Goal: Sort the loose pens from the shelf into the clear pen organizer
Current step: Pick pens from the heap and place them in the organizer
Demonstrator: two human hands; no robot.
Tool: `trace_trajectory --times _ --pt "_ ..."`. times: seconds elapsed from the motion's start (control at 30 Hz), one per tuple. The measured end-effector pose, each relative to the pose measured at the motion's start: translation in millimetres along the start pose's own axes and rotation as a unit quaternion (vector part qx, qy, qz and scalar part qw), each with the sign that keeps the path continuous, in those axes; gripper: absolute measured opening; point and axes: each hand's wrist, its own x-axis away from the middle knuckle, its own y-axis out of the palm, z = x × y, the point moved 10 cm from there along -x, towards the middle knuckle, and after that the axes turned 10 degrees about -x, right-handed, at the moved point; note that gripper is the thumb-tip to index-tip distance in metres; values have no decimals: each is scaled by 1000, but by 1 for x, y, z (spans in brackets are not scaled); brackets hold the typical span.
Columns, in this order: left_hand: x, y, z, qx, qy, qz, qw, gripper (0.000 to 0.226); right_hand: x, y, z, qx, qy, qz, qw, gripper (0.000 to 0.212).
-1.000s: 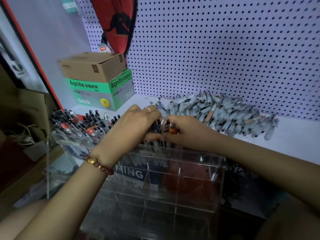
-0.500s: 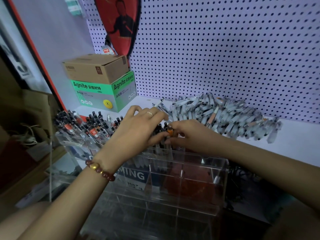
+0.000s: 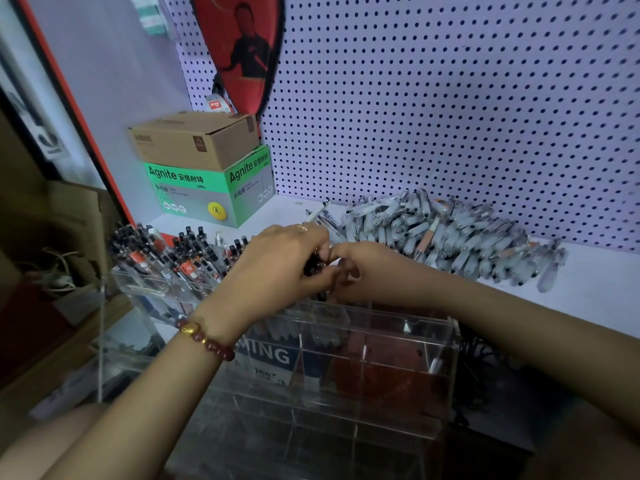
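A clear pen organizer with several compartments stands at the shelf's front edge. Its left compartments hold several dark pens standing upright. My left hand and my right hand meet above the organizer's back row, fingers curled round a small bunch of dark pens between them. Most of that bunch is hidden by my fingers. A large pile of loose pale pens lies on the white shelf just behind my right hand.
A brown cardboard box sits on a green Agnite box in the back left corner. A red paddle case hangs on the white pegboard. Two or three single pens lie beside the pile.
Both hands have closed tighter together round the pen bunch; the left fingers, spread before, now curl in. The orange-tipped pen seen earlier is covered by my fingers.
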Motion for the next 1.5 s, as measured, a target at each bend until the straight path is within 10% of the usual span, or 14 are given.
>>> trace_trajectory --times 0.2,0.4,0.73,0.97,1.2,1.33,1.5 --pt "2 4 -7 40 17 -30 999 38 -4 -11 20 -155 43 -75 984 32" --pt "-3 -16 -42 219 -53 22 974 30 -47 -65 46 -172 55 100 978 23" --pt "-3 -12 -98 185 -131 81 971 12 -163 -43 65 266 103 4 958 45" --pt "-2 -20 -110 175 -137 109 969 13 -187 -23 95 299 79 -22 951 34" --pt "-4 -22 -112 258 -156 133 944 13 -141 -81 45 -122 -6 247 961 14" --pt "-6 -15 -104 310 -157 108 931 22 -106 -68 9 -424 -6 200 883 15" --pt "-7 -13 -101 347 -152 124 917 32 -85 -37 -28 -439 -56 86 893 12"
